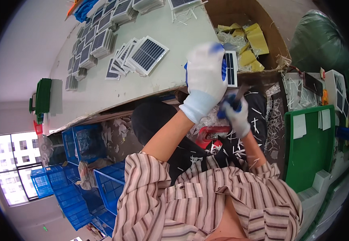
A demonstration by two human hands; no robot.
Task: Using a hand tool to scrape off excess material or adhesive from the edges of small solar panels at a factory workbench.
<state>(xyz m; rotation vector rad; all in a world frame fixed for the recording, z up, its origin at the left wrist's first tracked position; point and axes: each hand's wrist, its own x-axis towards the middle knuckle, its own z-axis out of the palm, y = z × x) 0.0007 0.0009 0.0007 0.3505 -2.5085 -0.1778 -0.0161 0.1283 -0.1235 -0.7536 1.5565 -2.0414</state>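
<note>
My left hand, in a white work glove with blue coating, is closed on a small white-edged solar panel, held upright beside the table's edge. Just below it my right hand, gloved the same way, grips a tool with a thin blade; motion smears it, so its exact kind is unclear. Thin white strips cling to my dark trousers. A loose fan of similar solar panels lies on the table left of my left hand.
Stacks of solar panels stand farther left on the pale table. A cardboard box holds yellow pieces and shreds. A green tray stands at right, blue crates at lower left. A red container sits by my lap.
</note>
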